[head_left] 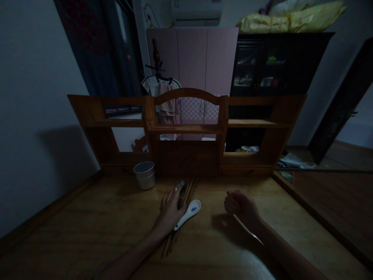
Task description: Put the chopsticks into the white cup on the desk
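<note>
My left hand (171, 210) is over a small pile of tableware on the wooden table, thumb and fingers closed around dark metal spoons (182, 190). Several wooden chopsticks (170, 245) lie slanted under and beside it. A white ceramic spoon (192, 209) with a blue mark rests across them, bowl toward the far right, just by my left thumb. Raised above the table to the right, my right hand (240, 204) is curled into a fist. From it a thin, shiny light-coloured stick (252, 233), perhaps a utensil handle, extends back along the forearm; its other end is hidden.
A grey metal cup (145, 175) stands upright at the back left of the table (116, 233). Behind it a low wooden shelf unit (186, 155) spans the table's back edge. A wall is close on the left; the raised table edge (314, 214) runs along the right.
</note>
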`<action>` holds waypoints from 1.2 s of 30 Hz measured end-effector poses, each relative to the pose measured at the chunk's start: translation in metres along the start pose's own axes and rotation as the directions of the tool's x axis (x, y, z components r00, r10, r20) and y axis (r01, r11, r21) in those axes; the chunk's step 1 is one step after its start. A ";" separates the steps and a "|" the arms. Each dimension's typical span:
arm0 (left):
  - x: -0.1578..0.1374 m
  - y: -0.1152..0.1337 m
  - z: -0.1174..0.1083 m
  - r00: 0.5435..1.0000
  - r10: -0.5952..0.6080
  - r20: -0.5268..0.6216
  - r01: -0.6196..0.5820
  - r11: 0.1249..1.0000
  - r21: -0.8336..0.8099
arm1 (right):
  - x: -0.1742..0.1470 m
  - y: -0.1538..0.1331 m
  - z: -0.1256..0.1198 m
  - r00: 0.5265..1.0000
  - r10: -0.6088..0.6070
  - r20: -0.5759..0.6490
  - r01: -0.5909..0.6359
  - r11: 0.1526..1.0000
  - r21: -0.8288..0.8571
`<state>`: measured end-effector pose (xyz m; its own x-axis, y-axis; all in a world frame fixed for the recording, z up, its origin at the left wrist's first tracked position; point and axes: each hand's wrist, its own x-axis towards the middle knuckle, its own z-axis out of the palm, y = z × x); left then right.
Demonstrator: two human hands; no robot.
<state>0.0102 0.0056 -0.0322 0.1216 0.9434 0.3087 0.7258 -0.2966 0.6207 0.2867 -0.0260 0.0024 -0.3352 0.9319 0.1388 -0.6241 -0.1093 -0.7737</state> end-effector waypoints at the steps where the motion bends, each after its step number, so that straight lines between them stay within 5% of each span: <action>1: 0.000 -0.001 0.001 1.000 -0.007 0.012 0.006 0.999 0.033 | 0.000 0.000 0.000 1.000 0.007 0.000 -0.007 1.000 0.004; 9: 0.003 -0.007 0.003 0.998 0.058 0.019 -0.059 0.997 0.054 | 0.000 0.001 -0.001 1.000 0.013 -0.005 -0.013 1.000 0.017; 18: 0.002 0.001 -0.007 0.992 -0.055 0.110 0.070 0.987 -0.142 | -0.002 -0.001 0.000 1.000 0.002 -0.012 -0.002 1.000 0.006; 28: -0.001 0.004 -0.005 0.999 -0.009 0.034 0.017 0.963 -0.270 | -0.002 -0.002 0.003 1.000 0.003 -0.026 -0.003 1.000 -0.011; 30: 0.002 0.012 -0.013 0.997 -0.010 -0.071 -0.009 0.964 -0.267 | -0.002 -0.002 0.003 1.000 0.005 -0.024 -0.005 1.000 -0.031; 32: 0.008 0.019 -0.028 0.952 0.008 -0.307 -0.087 0.965 -0.246 | -0.002 -0.002 0.003 1.000 0.008 -0.015 -0.009 0.999 -0.045; 33: 0.013 0.021 -0.038 0.892 0.028 -0.451 -0.141 0.966 -0.218 | -0.002 -0.002 0.002 1.000 0.012 -0.008 -0.012 0.999 -0.047; 36: 0.035 0.007 -0.068 0.626 0.034 -0.779 -0.210 0.969 -0.126 | -0.001 -0.002 0.001 1.000 0.011 0.001 -0.011 1.000 -0.028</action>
<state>-0.0269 0.0268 0.0319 -0.4263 0.4649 0.7760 0.5925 -0.5047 0.6279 0.2875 -0.0276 0.0042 -0.3427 0.9303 0.1307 -0.6004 -0.1099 -0.7921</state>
